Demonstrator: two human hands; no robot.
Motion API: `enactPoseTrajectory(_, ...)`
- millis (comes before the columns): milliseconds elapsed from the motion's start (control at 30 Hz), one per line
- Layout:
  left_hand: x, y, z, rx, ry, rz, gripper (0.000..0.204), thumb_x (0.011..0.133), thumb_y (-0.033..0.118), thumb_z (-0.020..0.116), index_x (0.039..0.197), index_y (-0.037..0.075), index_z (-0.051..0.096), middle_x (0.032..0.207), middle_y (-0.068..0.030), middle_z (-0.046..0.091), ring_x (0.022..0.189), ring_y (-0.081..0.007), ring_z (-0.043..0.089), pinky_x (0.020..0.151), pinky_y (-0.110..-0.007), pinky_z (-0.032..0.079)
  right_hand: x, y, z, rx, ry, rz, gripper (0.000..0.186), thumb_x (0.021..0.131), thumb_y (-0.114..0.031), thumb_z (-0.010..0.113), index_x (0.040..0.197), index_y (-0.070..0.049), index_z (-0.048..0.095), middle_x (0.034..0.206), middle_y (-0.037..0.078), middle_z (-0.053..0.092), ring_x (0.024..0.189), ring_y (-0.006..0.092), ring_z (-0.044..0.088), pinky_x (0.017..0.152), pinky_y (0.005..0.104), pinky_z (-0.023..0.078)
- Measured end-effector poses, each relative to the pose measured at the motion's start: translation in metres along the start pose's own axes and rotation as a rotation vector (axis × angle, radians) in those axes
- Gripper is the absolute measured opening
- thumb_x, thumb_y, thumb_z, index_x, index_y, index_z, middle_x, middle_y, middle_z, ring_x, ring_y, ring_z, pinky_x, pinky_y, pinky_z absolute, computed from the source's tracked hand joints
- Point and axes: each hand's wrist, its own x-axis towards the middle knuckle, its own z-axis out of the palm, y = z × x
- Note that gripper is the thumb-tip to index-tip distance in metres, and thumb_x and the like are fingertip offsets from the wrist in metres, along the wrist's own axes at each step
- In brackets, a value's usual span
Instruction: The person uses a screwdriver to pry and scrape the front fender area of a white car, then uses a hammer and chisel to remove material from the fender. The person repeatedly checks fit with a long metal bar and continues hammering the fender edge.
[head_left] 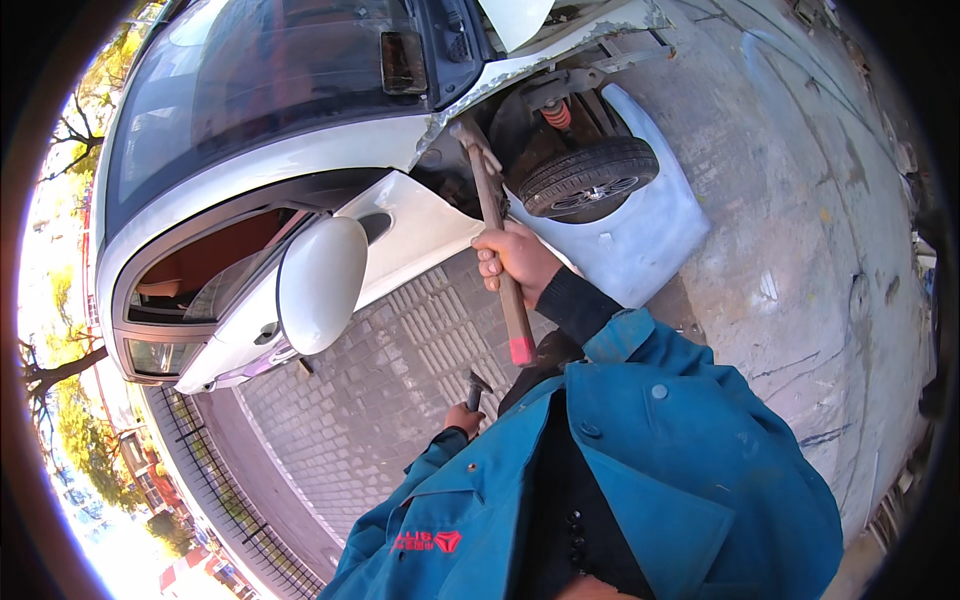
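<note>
My right hand (518, 264) is wrapped round a long wooden bar (487, 195) with a red-painted near end. The bar's far end reaches into the opened front corner of a white car (400, 225), between the door edge and the wheel well; what it touches there is hard to make out. Lower and to the left, my left hand (463, 419) grips a small dark hammer (478, 382), its head pointing up and clear of the car. Close beyond my right hand, the front wheel (590, 180) sits exposed, with a red coil spring (556, 114) above it.
A loose pale body panel (650, 235) lies on the concrete floor beside the wheel. The white side mirror (322, 285) sticks out on the left, near the side door. Grey paving (370, 370) runs below the car to a dark fence (220, 470).
</note>
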Motion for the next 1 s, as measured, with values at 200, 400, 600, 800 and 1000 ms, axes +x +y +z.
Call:
enactPoseTrajectory(200, -0.003, 0.015, -0.008, 0.014, -0.036, -0.018, 0.034, 0.088, 0.026, 0.078, 0.098, -0.004, 0.066, 0.072, -0.0162, 0.071, 0.058, -0.0268, 0.073, 0.051, -0.043, 0.058, -0.008, -0.002, -0.036, -0.100, 0.128, 0.001, 0.015, 0.099, -0.012, 0.062, 0.092, -0.009, 0.049, 0.071, 0.001, 0.051, 0.057, 0.0117, 0.050, 0.054, 0.0308, 0.048)
enactPoseTrajectory(400, -0.002, 0.022, -0.013, 0.007, -0.032, -0.011, 0.033, 0.089, 0.025, 0.077, 0.100, -0.004, 0.066, 0.072, -0.0158, 0.071, 0.056, -0.0269, 0.072, 0.049, -0.042, 0.058, -0.002, 0.018, -0.006, 0.203, 0.342, 0.003, 0.016, 0.098, -0.012, 0.062, 0.088, -0.008, 0.051, 0.069, 0.003, 0.052, 0.063, 0.0163, 0.055, 0.064, 0.0407, 0.051)
enactPoseTrajectory(600, -0.007, 0.029, -0.020, 0.020, -0.028, -0.032, 0.034, 0.089, 0.025, 0.078, 0.100, -0.005, 0.067, 0.070, -0.0160, 0.071, 0.057, -0.0273, 0.073, 0.049, -0.043, 0.059, -0.012, -0.009, -0.007, -0.211, -0.067, -0.001, 0.013, 0.097, -0.012, 0.063, 0.092, -0.006, 0.052, 0.070, 0.002, 0.052, 0.055, 0.0134, 0.053, 0.049, 0.0335, 0.049)
enactPoseTrajectory(800, -0.006, 0.033, -0.019, 0.080, -0.026, -0.027, 0.034, 0.089, 0.026, 0.079, 0.101, -0.004, 0.068, 0.070, -0.0165, 0.072, 0.056, -0.0275, 0.073, 0.051, -0.043, 0.058, -0.010, 0.005, -0.010, 0.186, 0.274, 0.013, 0.013, 0.097, -0.011, 0.062, 0.090, -0.007, 0.052, 0.071, 0.003, 0.052, 0.059, 0.0143, 0.053, 0.058, 0.0376, 0.051)
enactPoseTrajectory(1000, 0.000, 0.028, -0.017, 0.027, -0.061, -0.031, 0.033, 0.089, 0.025, 0.079, 0.100, -0.004, 0.066, 0.071, -0.0163, 0.071, 0.055, -0.0272, 0.072, 0.049, -0.042, 0.057, -0.014, 0.000, 0.023, 0.002, -0.129, 0.084, 0.012, 0.096, -0.010, 0.062, 0.092, -0.007, 0.051, 0.075, 0.002, 0.053, 0.057, 0.0120, 0.053, 0.050, 0.0337, 0.050)
